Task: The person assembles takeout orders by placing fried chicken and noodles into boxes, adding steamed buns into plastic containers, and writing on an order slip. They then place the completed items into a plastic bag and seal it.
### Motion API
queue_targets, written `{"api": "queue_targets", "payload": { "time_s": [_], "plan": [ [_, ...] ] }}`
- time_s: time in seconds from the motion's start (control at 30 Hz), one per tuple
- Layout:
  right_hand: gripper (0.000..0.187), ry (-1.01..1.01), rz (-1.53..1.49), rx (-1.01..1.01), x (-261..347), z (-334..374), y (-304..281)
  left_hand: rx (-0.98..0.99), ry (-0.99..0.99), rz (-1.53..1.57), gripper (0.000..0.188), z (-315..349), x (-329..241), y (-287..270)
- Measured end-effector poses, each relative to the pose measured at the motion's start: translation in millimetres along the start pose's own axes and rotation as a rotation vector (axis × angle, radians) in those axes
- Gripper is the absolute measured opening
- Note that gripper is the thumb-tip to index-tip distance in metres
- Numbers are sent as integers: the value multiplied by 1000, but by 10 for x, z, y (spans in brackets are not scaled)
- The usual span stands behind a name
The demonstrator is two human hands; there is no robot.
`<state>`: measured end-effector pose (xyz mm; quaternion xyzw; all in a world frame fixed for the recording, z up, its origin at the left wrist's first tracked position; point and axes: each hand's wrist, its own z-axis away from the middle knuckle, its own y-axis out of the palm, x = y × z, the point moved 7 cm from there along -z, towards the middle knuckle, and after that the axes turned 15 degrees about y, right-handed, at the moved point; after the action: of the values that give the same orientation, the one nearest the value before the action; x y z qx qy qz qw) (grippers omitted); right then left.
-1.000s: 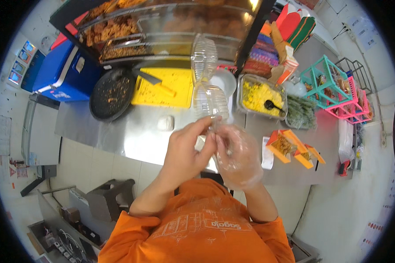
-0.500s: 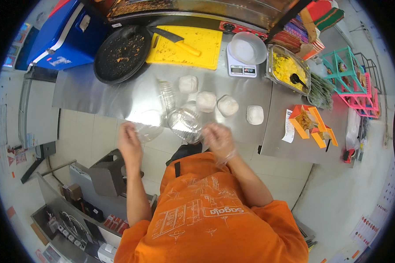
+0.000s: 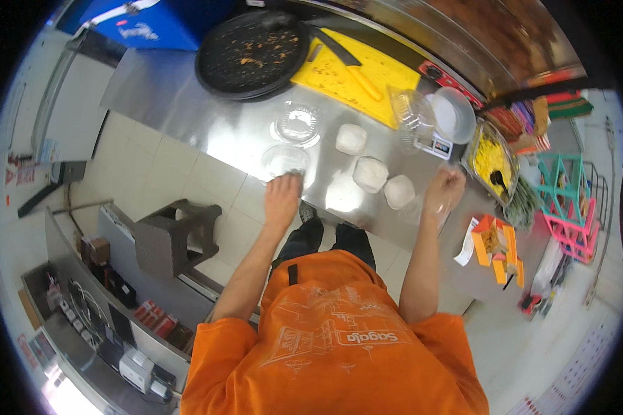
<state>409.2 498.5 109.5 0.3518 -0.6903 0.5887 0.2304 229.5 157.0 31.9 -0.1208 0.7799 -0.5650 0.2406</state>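
My bare left hand (image 3: 283,197) is at the near rim of a clear plastic tub (image 3: 286,162) on the steel table, its fingers bent over the edge. A second clear plastic piece (image 3: 298,124) lies just beyond it. White, rounded, dough-like pieces (image 3: 370,174) rest on the table between my hands. My right hand (image 3: 441,192), in a loose clear glove, is to the right of them with fingers curled; what they hold, if anything, is hidden. A clear domed lid (image 3: 410,114) sits beside the kitchen scale (image 3: 436,144), partly over the yellow cutting board (image 3: 353,76).
A yellow-handled knife (image 3: 363,81) lies on the board, near a black round pan (image 3: 253,55) with crumbs. A clear tray of yellow food (image 3: 493,162) stands at right, beyond an open orange box (image 3: 495,243). A stool (image 3: 176,235) stands on the floor at left.
The clear domed lid has moved from between my hands to beside the scale. My right hand has shifted right, past the white pieces. The clear tub now rests on the table. The view has turned.
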Motion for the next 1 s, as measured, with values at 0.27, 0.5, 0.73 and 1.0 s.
{"api": "queue_targets", "payload": {
  "time_s": [0.27,0.5,0.73,1.0],
  "plan": [
    [53,-520,445,548,972,1359,1307,-216,-196,265,57,105,105,-277],
    [80,-302,616,836,610,952,2171,-294,-816,845,50,413,930,241],
    [89,333,58,1187,960,1521,1782,-326,-830,1046,39,306,620,445],
    [93,140,542,1209,965,2086,1830,-363,-964,1171,39,275,332,587]
  ]
}}
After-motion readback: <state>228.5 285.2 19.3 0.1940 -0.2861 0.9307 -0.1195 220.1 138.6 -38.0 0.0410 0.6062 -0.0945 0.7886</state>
